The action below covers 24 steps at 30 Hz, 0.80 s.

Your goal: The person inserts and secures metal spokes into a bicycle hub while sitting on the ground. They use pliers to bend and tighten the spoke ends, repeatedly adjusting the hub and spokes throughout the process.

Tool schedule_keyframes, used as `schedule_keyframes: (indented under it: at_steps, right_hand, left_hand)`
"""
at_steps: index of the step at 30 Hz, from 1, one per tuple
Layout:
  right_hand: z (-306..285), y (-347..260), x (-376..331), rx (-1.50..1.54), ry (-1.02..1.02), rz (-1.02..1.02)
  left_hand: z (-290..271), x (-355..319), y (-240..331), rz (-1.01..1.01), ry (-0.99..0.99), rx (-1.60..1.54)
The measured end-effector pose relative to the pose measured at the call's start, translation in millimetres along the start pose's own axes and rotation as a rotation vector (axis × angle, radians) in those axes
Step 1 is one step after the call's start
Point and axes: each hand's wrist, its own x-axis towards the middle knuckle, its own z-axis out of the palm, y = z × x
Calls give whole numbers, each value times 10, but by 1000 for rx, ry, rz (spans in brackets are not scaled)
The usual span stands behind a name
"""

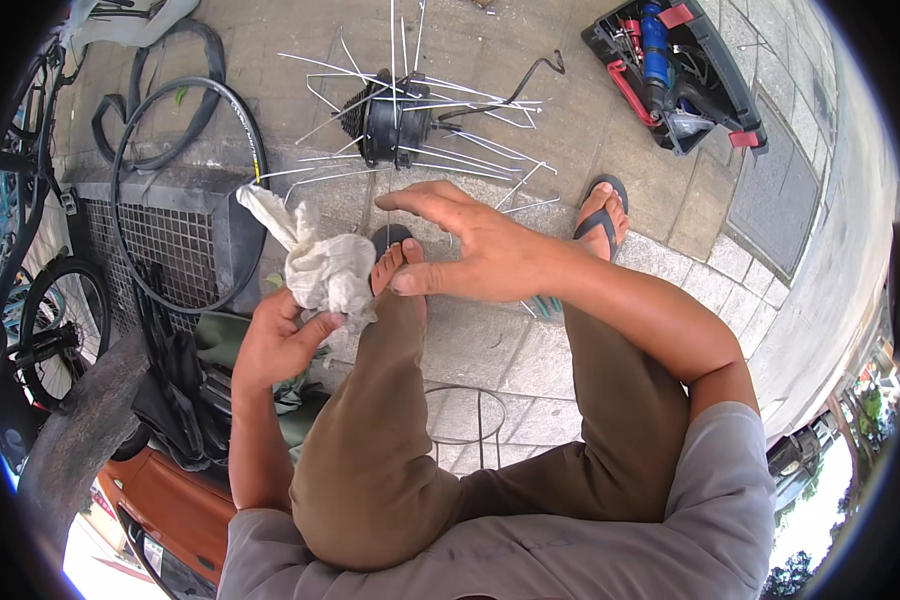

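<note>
My left hand [285,340] grips a crumpled white rag [332,265] between thumb and fingers. A loose end of the rag sticks up to the left. To the right of the rag, my right hand [465,245] is open with its fingers apart, holding nothing that I can see. Beyond both hands a black hub motor [380,125] lies on the pavement, with many loose silver spokes [480,155] fanning out from it. A black cable [530,70] curves away from its right side. Left of the rag, a thin black bicycle rim [257,160] leans over a grate.
An open black toolbox [740,105] with red latches and tools lies at the far right. A black tyre [215,60] rests behind the rim. Parked bicycles [65,330] and a tree trunk [75,450] line the left. My sandalled feet [605,215] stand between me and the hub.
</note>
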Motion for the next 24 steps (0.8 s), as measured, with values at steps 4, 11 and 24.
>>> schedule_keyframes:
  at_steps: [4, 11, 24]
  right_hand:
    - [359, -62, 166, 449, -84, 282]
    - [276, 72, 511, 334, 109, 326]
    - [1330, -235, 1347, -240, -362, -161]
  left_hand:
    - [444, 550, 492, -71, -102, 136]
    - [6, 467, 348, -111, 161, -78]
    - [-1590, 614, -1157, -418, 1265, -755]
